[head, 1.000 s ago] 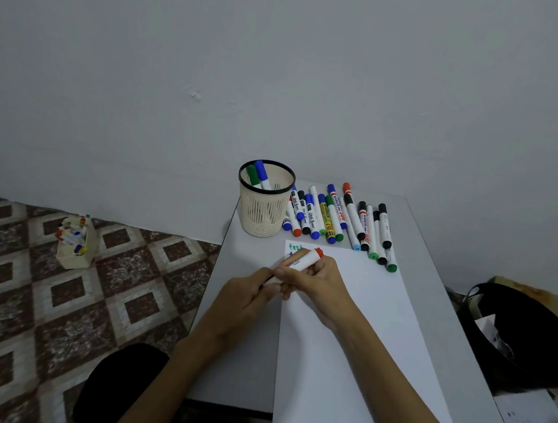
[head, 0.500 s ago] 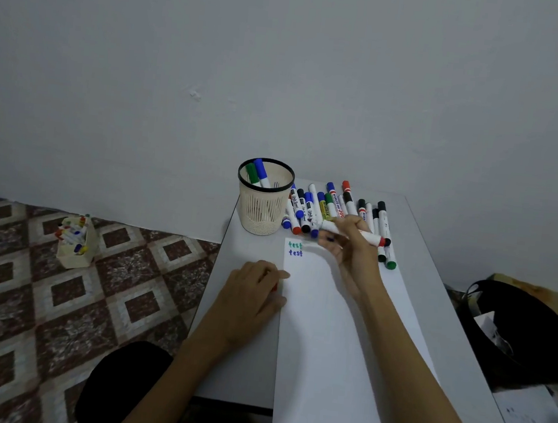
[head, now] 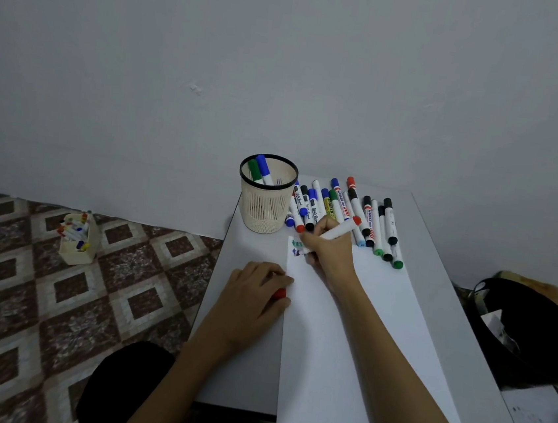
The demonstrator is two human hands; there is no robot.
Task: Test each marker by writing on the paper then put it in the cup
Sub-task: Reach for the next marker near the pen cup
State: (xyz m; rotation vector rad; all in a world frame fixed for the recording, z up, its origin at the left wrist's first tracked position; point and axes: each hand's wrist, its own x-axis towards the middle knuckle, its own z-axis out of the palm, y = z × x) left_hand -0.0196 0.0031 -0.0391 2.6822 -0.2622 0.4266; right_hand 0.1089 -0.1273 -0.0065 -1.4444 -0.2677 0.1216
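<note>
The right hand (head: 330,253) grips a white-barrelled marker with a red end (head: 337,232) in a writing hold, fingers curled round the barrel. Its tip is down at the top left corner of the long white sheet of paper (head: 316,370), just beside 2 short words in green and blue. The barrel slants up and to the right, as a pen sits in writing.

The left hand (head: 254,300) lies palm down on the grey tabletop (head: 253,248) at the paper's left edge, with its fingers curled over a small red cap (head: 279,293). I judge that it keeps the cap ready for reclosing and steadies the sheet at the same time.

The cream plastic mesh cup with a black rim (head: 264,203) stands at the far left corner of the tabletop, just beyond the writing spot, so a tested marker has a short way to go. A green marker (head: 253,170) and a blue marker (head: 264,168) stand in it. The row of capped markers (head: 340,205) lies side by side to the right of the cup, along the paper's top edge, within the right hand's reach.

With only 2 markers in the cup, the task looks to be in its early part, and this is likely the 3rd marker under test.
</note>
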